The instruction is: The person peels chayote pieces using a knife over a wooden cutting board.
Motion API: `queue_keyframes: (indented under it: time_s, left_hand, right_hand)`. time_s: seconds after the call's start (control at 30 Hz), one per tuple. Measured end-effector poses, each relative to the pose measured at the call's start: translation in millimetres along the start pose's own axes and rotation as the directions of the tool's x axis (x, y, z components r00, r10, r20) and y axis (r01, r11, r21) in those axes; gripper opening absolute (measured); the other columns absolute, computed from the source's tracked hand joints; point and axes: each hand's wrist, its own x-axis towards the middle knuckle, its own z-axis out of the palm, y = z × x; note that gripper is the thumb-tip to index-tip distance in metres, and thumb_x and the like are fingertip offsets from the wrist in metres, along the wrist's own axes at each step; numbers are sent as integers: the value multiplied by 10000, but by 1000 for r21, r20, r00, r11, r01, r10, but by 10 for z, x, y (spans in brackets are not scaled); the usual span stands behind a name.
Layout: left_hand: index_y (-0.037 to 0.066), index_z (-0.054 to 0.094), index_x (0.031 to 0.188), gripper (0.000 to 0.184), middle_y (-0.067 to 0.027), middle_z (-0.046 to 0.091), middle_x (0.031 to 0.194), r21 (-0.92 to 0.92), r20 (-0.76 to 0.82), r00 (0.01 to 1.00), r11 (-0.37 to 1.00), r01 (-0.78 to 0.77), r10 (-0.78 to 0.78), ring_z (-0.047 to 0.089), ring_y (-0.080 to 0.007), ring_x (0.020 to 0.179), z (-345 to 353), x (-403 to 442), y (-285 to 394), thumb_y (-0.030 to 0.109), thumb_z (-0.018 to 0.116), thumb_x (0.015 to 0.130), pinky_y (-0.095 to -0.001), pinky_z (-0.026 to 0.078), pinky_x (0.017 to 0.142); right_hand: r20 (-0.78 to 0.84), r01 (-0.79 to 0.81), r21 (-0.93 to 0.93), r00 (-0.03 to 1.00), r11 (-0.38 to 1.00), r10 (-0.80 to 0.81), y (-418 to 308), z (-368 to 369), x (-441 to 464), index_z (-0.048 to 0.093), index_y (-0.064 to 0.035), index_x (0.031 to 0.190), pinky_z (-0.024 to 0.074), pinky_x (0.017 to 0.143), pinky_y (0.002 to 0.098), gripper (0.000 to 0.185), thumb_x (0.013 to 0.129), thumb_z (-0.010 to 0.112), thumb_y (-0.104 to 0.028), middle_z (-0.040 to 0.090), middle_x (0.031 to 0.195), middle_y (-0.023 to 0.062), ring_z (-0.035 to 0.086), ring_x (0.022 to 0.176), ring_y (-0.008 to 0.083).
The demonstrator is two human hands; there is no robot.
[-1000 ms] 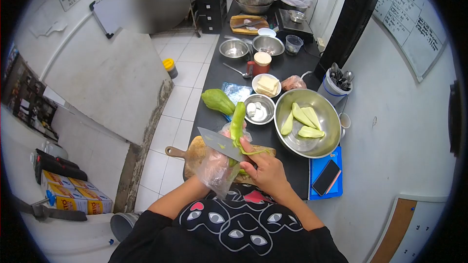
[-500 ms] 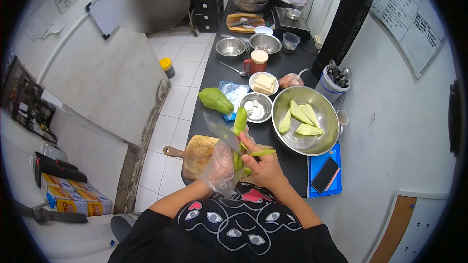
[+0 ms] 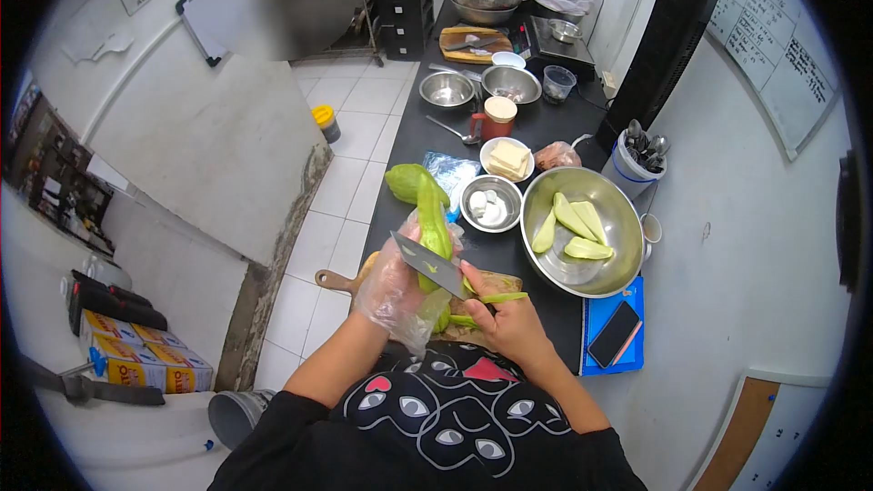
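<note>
My left hand (image 3: 393, 280), in a clear plastic glove, is wrapped round a long wedge of green papaya (image 3: 431, 211) held upright. My right hand (image 3: 511, 325) grips a knife (image 3: 426, 264) with a green handle; its broad blade lies across the wedge and has green bits stuck to it. Beneath both hands is a wooden cutting board (image 3: 336, 281), largely covered by them, with green pieces on it. A larger green papaya (image 3: 401, 182) lies just beyond the wedge. To the right, a big steel bowl (image 3: 620, 218) contains several pale peeled wedges (image 3: 587, 249).
Near the papaya stand a small steel bowl (image 3: 470, 220) of white pieces and a dish of pale yellow slices (image 3: 509, 158). A phone (image 3: 614, 335) rests on a blue folder (image 3: 596, 309) at right. More bowls, a red mug (image 3: 492, 125) and a scale (image 3: 566, 53) stand farther back.
My left hand has moved up along the wedge, and the wedge stands farther forward. The blade has shifted lower right along it. The whole view has swung slightly left.
</note>
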Motion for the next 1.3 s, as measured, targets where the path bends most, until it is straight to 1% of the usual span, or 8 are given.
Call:
queue_keyframes:
  time_s: [0.43,0.53,0.6,0.67,0.73,0.83,0.93,1.3]
  left_hand:
    - [61,439,1199,379,-73,550,989,114,45,980,974,-196,192,562,-153,883,51,-72,-98,356,412,962,-303,493,747]
    - [59,437,1204,368,-71,554,1012,331,-11,954,902,-279,299,561,-151,887,59,-95,-312,337,408,965,-292,484,773]
    - [57,431,1217,365,-70,553,1028,684,174,873,582,-439,455,556,-150,912,85,-174,-356,322,410,966,-284,471,806]
    - [56,425,1228,360,-70,552,1038,662,200,877,599,-450,437,551,-149,935,79,-157,-326,303,414,965,-278,463,830]
    - [56,420,1237,354,-71,550,1042,260,79,961,925,-277,265,546,-148,956,-2,-38,-223,280,419,964,-276,458,846]
    - [56,429,1214,334,-65,551,1022,73,36,970,968,-242,240,548,-144,946,-71,16,-263,261,443,951,-279,466,835]
    - [53,435,1198,321,-64,557,1011,329,51,955,898,-293,293,558,-146,927,-17,-53,-279,258,445,950,-283,482,809]
    - [45,431,1190,359,-73,565,1013,270,-13,955,921,-281,295,574,-156,921,3,-44,-239,327,388,971,-304,486,817]
  right_hand:
    - [-55,-10,-252,998,968,-4,-105,77,17,469,-217,1324,488,694,400,497,852,596,-310,644,902,155,624,786,331]
    - [-99,-45,-266,995,963,19,-58,75,83,455,-226,1336,478,651,414,505,858,586,-320,630,826,154,614,720,334]
    - [-96,-59,-229,995,972,38,-23,61,118,448,-230,1342,477,648,415,506,863,577,-329,629,825,157,612,715,336]
    - [-40,-78,-193,997,978,72,-2,34,119,442,-229,1346,482,666,410,505,868,565,-339,639,867,164,619,742,337]
    - [-49,4,-176,999,984,-13,13,92,93,433,-227,1352,484,693,409,506,875,553,-345,641,918,172,621,782,342]
    - [11,-34,-145,999,989,36,-24,62,96,422,-222,1358,484,740,405,507,881,543,-345,638,990,178,620,848,348]
    - [29,-55,-134,998,989,59,-22,42,106,411,-222,1365,481,775,401,512,883,540,-342,631,1034,179,614,900,350]
    - [17,19,-159,1000,987,-16,-54,57,117,385,-191,1384,463,799,398,555,876,553,-338,622,1040,182,601,906,345]
